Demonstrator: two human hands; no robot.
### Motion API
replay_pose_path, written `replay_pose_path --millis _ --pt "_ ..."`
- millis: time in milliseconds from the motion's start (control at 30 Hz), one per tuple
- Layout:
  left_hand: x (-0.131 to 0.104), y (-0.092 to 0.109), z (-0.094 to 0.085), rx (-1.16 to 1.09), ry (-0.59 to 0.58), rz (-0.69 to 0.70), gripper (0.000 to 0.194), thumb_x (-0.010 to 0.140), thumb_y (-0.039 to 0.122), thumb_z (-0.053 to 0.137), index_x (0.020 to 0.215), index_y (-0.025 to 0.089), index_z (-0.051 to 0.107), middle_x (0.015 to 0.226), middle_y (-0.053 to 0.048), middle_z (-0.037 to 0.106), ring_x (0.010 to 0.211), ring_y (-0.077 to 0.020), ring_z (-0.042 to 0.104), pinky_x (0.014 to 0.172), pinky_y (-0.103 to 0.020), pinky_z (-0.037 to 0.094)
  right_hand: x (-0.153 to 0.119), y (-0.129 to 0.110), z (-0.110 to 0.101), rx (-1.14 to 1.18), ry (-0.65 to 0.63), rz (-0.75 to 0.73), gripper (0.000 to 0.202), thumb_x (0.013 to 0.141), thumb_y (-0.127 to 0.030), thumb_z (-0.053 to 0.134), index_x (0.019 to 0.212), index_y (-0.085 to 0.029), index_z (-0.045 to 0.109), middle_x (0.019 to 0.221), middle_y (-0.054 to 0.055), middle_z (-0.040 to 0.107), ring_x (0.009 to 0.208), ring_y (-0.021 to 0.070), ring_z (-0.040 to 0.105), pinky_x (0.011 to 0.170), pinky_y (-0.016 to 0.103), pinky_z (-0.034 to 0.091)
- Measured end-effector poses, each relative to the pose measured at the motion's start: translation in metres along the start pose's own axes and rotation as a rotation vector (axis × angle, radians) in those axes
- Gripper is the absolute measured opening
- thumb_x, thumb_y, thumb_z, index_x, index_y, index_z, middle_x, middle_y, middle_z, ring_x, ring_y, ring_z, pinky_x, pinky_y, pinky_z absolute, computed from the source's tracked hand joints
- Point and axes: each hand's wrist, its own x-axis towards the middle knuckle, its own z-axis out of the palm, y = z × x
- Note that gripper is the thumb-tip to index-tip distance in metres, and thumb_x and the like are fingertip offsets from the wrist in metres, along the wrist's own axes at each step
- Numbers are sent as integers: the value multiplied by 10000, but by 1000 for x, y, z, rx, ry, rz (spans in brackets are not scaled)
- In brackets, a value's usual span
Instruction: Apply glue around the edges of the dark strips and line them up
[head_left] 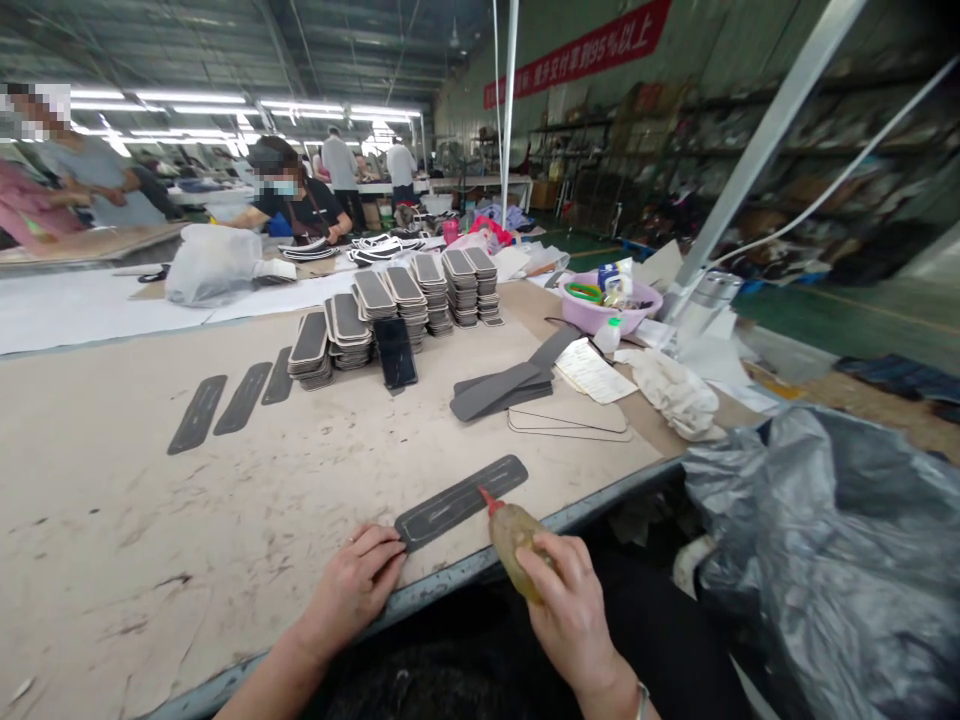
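A long dark grey panel (450, 508) with rounded corners lies aslant near the table's front edge, a pale line running inside its outline. My left hand (360, 575) pinches the panel's left end, fingers close together. In my right hand (570, 605) is a yellowish squeeze glue bottle (514, 540), my fingers wrapped round its body. Its red nozzle tip points down at the panel's right half and appears to touch it. Farther left, several similar panels (244, 398) lie apart in a row.
Stacks of pale-edged grey pieces (375, 292) stand behind, with a phone (395, 352) leaning on them. Loose grey strips (499, 388), paper (592, 370), a pink basin (637, 318) and a white cloth (671, 390) lie rightward. Silver plastic sheeting (832, 540) hangs beside the table. Co-workers are beyond.
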Motion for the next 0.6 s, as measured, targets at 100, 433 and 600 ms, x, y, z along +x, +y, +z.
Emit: replay_pose_path --millis 100,433,600 --pt "3 1 -1 6 -16 2 157 910 150 525 911 171 681 938 -69 661 869 -167 620 780 -315 551 3 -10 2 112 0 -31 382 847 59 449 1080 -198 609 1090 91 520 939 205 507 751 357 520" --pt "-1 2 5 99 29 66 158 916 148 507 944 163 661 920 -72 689 895 -192 646 851 -365 553 8 38 -12 -67 219 150 315 854 -27 541 1090 -226 607 1088 94 532 947 227 531 799 428 509" --pt "1 0 4 80 27 62 142 903 160 535 942 169 671 939 -77 680 895 -186 647 837 -344 560 13 43 -3 -83 182 142 321 852 -17 510 1080 -219 609 1080 93 536 960 233 523 814 442 509"
